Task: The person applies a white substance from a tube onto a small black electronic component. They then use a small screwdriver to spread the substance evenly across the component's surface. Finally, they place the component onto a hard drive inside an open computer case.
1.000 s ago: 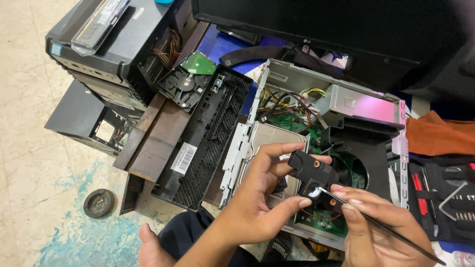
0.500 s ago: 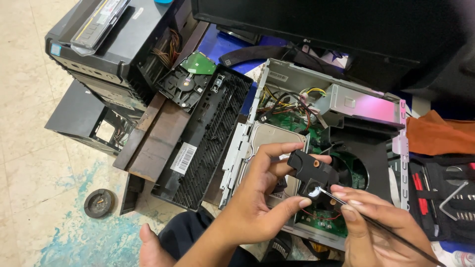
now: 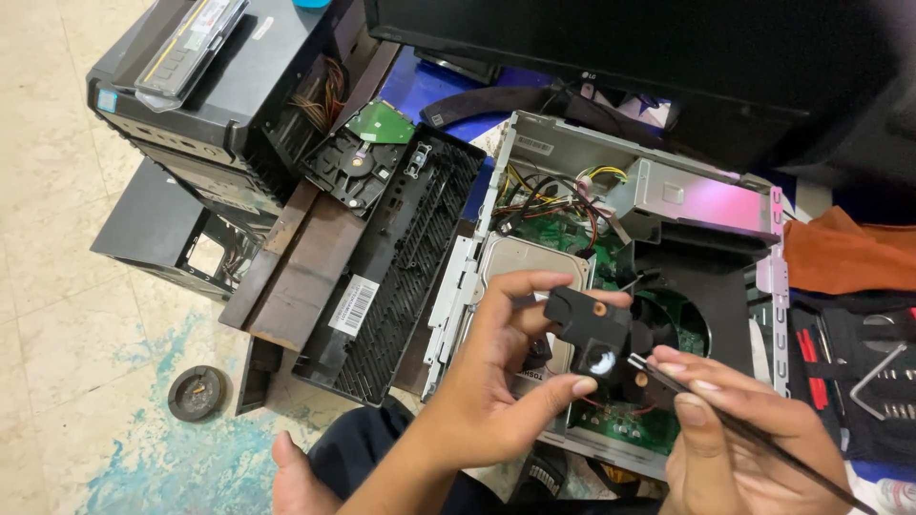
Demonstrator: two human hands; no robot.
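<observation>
My left hand (image 3: 501, 381) pinches a small black plastic part (image 3: 590, 324) with a round silvery lens, held over an open desktop computer case (image 3: 630, 172). My right hand (image 3: 739, 439) grips a thin black rod-like tool (image 3: 763, 443) whose tip touches the part's lower right corner. Below the hands lie a silver hard drive (image 3: 525, 262), the green motherboard (image 3: 620, 424) and a black fan shroud (image 3: 701, 286) inside the case.
A black perforated case panel (image 3: 401, 257) leans left of the case. Behind it sit a bare hard drive (image 3: 358, 162) and another black computer tower (image 3: 219, 105). A dark monitor (image 3: 620, 48) stands at the back. A tool roll (image 3: 859, 372) and orange cloth (image 3: 844, 253) are at right.
</observation>
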